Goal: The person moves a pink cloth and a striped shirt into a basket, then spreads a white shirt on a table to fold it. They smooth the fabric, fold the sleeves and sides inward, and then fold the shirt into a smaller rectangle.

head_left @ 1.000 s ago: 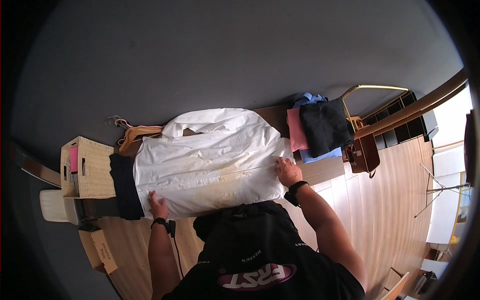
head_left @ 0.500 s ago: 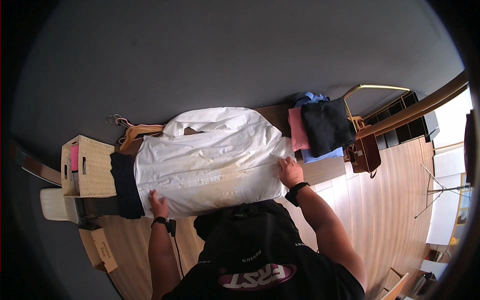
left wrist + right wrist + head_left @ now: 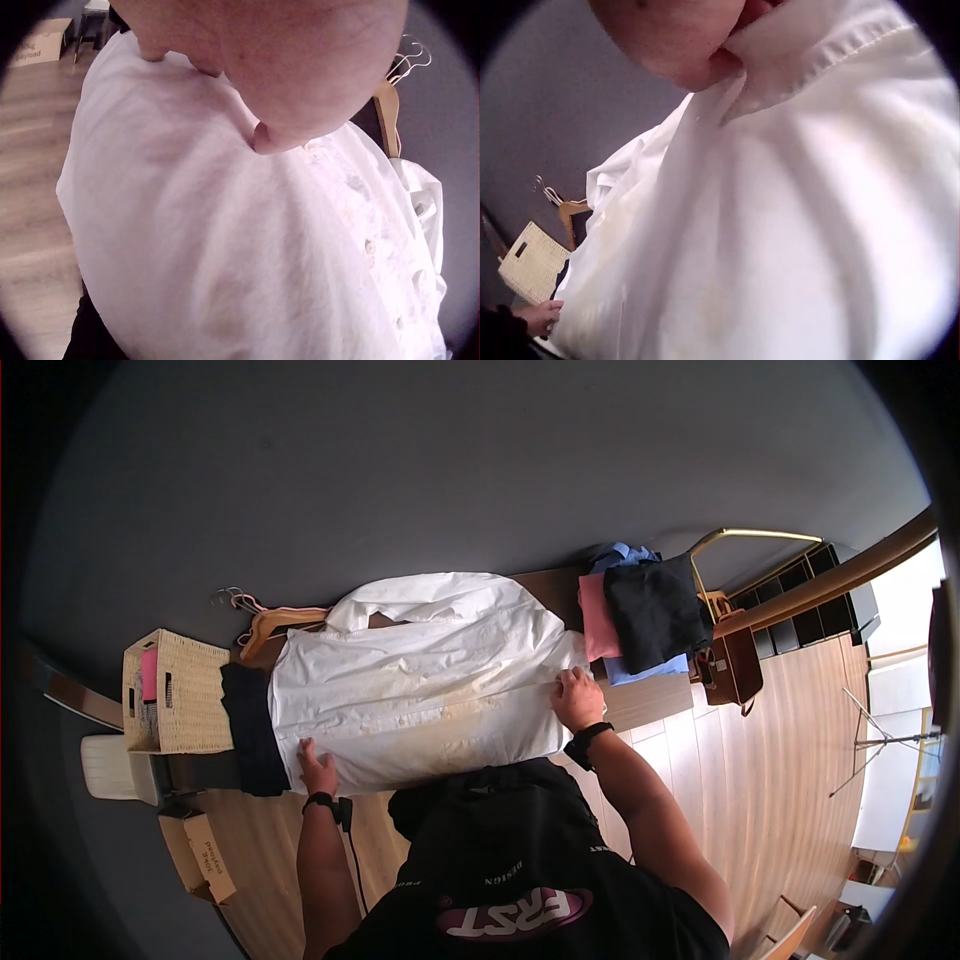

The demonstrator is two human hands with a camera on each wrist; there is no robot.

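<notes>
A white button-up shirt (image 3: 420,690) with yellowish stains lies spread across the table, hem to the left, one sleeve laid along the far side. At the near left corner of the hem, my left hand (image 3: 317,768) pinches the cloth; creases run out from the thumb (image 3: 274,139) in the left wrist view. My right hand (image 3: 578,700) grips the shirt at its right end. There the right wrist view has the thumb (image 3: 705,71) pinching a stitched edge, with the fabric pulled into folds below it. The right fingertips are mostly hidden.
Left of the shirt are dark folded cloth (image 3: 250,730) and a woven basket (image 3: 195,700). Hangers (image 3: 275,625) lie behind the hem. Folded clothes (image 3: 655,610) are piled at the right end of the table. A cardboard box (image 3: 200,857) stands on the floor at left.
My right hand has shifted slightly, its fingers now more curled at the shirt's right end. The left hand stays at the hem.
</notes>
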